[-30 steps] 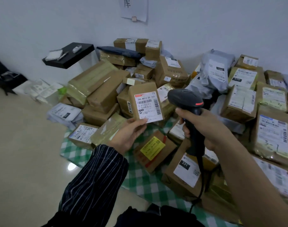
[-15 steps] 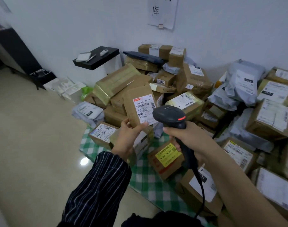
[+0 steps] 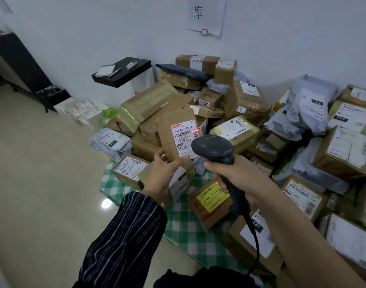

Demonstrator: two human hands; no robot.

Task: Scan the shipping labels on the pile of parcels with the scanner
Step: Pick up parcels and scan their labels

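A: Our left hand (image 3: 163,169) grips the small brown cardboard parcel (image 3: 167,140) by its lower end, thumb on the front and fingers curled behind, so it stands upright above the heap. Steady enough?

B: We think so. Our thumb tip touches the bottom edge of the white shipping label (image 3: 183,140), but the barcode sits higher, so nothing covers it. We should leave the thumb no higher than that.

A: The thin red scan line (image 3: 191,131) falls across the right part of the barcode and runs toward the parcel's edge.

B: Then we judge it best to nudge the aim left until the line crosses every bar, holding the label square to the dark grey handheld scanner (image 3: 212,148) just beside it.

A: Our right hand (image 3: 238,177) is wrapped round the scanner's handle, forefinger up under the head. Its black cable (image 3: 254,235) hangs down toward us.

B: And the room?

A: At the left, pale glossy floor tiles (image 3: 42,183). Next a black wall shelf (image 3: 136,69) with a pad and pen. Then a green-and-white checked cloth (image 3: 184,223) lies under the pile of brown boxes and grey mailer bags (image 3: 246,104), heaped against the white wall (image 3: 94,28). A box with a yellow label (image 3: 211,199) lies below the scanner, and a paper notice (image 3: 207,15) hangs above.
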